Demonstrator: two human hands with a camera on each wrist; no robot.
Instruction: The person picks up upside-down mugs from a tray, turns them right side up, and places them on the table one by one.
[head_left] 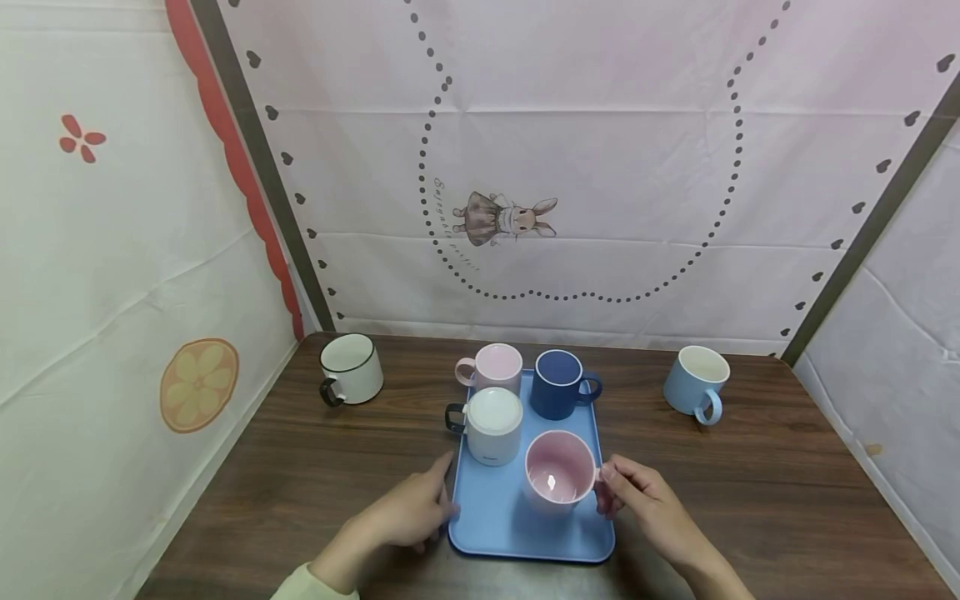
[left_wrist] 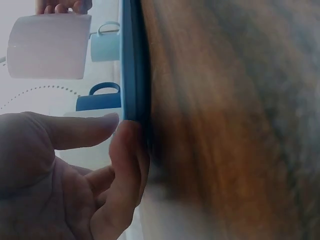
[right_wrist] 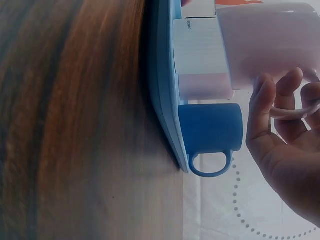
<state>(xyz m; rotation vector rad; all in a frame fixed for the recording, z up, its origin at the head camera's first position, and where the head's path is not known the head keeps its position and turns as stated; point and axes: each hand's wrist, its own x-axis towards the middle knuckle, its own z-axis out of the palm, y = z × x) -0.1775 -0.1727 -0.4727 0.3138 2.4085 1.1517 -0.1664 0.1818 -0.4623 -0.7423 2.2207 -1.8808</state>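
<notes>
My right hand (head_left: 652, 504) grips the handle of a pink mug (head_left: 558, 479), held upright just above the near part of a blue tray (head_left: 487, 529). In the left wrist view a gap shows between this pink mug (left_wrist: 50, 47) and the tray. With thumb and fingers, my left hand (head_left: 412, 508) pinches the tray's left rim. On the tray stand a white mug with a black handle (head_left: 492, 437), a lighter pink mug (head_left: 498, 367) behind it, and a dark blue mug (head_left: 555, 392) at the back right.
A white mug with a black rim (head_left: 356, 375) stands on the brown wooden table (head_left: 750, 500) at the back left. At the back right is a light blue mug (head_left: 690, 387). Printed cloth walls (head_left: 600, 167) enclose the table behind and at both sides.
</notes>
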